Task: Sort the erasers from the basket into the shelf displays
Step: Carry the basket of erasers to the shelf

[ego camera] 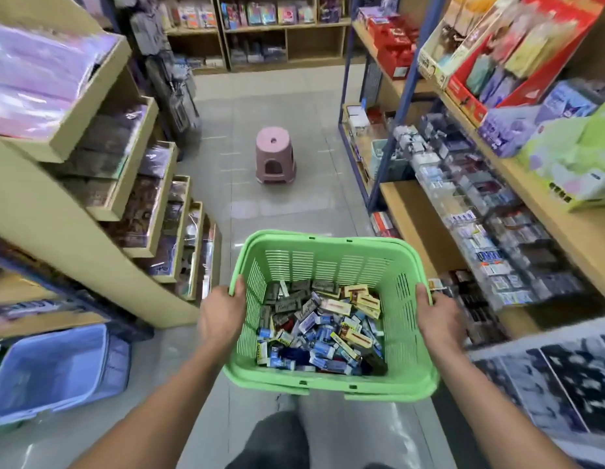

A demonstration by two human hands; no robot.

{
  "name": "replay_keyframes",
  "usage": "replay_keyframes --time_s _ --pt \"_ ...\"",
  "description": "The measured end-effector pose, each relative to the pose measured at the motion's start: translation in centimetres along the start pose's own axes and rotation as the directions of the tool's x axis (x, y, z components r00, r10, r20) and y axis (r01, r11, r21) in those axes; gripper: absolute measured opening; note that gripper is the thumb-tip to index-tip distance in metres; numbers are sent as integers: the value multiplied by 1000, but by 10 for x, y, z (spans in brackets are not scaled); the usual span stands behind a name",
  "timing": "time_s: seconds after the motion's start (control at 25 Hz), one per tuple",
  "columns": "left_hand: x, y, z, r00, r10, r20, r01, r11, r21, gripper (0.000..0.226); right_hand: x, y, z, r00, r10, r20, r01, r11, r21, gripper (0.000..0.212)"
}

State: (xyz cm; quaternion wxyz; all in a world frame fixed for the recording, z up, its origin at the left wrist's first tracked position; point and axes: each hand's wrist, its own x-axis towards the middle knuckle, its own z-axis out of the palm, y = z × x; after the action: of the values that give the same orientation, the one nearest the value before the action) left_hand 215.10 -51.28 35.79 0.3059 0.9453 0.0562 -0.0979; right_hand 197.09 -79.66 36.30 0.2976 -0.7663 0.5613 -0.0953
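In the head view, a person holds a green basket (331, 265) up in front of the body, low in the middle of the picture. The left hand (223, 316) grips the basket's rim at 9 o'clock, with the thumb hooked over the edge. The right hand (436, 316) grips the rim at 3 o'clock the same way. Both hands are full, so no hand is free to pick anything up yet. The erasers (324, 330) lie in a mixed heap on the basket's floor, between the two hands and about as close to one as the other. They point every which way, so the heap has no one long side. The shelf displays (490, 231) with small packs stand at 2 o'clock from the basket, nearer the right hand. A pink stool (275, 155) sits on the floor at 12 o'clock, well apart. A blue basket (57, 374) lies at 8 o'clock.
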Motion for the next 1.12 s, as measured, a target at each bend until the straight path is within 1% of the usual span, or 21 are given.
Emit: replay_keyframes --time_s 0.08,0.24,0.32,0.4,0.56,0.68,0.8,0.88,1.0,1.12 --pt "65 35 -5 1000 30 -10 -30 1000 4 61 37 -51 15 1000 30 -4 -30 1000 6 61" --pt "206 113 -3 999 37 -8 -37 999 -4 57 128 -161 59 998 64 -27 -63 997 32 62" --pt "279 151 7 999 35 16 -35 999 -16 56 185 -210 88 996 77 -40 -76 996 35 60" --pt "337 188 16 998 55 18 -55 998 16 53 235 -252 110 996 73 -43 -72 997 28 59" --pt "474 270 39 999 32 17 -32 999 -6 54 354 -349 170 998 63 -31 -61 996 60 60" --pt "564 327 43 999 43 -1 -43 999 -2 46 425 -421 195 995 84 -57 -82 995 50 60" --pt "663 373 53 998 55 18 -55 998 -21 51 487 -490 219 993 107 -55 -103 992 68 59" --pt "738 402 69 996 82 17 -83 996 14 54 534 -536 248 989 126 -75 -122 990 64 60" --pt "853 452 98 987 147 71 -148 989 10 54 603 -595 297 972 211 -105 -204 976 73 61" --pt "947 508 117 965 239 106 -245 968 46 56 655 -645 329 945 290 -154 -270 953 135 62"
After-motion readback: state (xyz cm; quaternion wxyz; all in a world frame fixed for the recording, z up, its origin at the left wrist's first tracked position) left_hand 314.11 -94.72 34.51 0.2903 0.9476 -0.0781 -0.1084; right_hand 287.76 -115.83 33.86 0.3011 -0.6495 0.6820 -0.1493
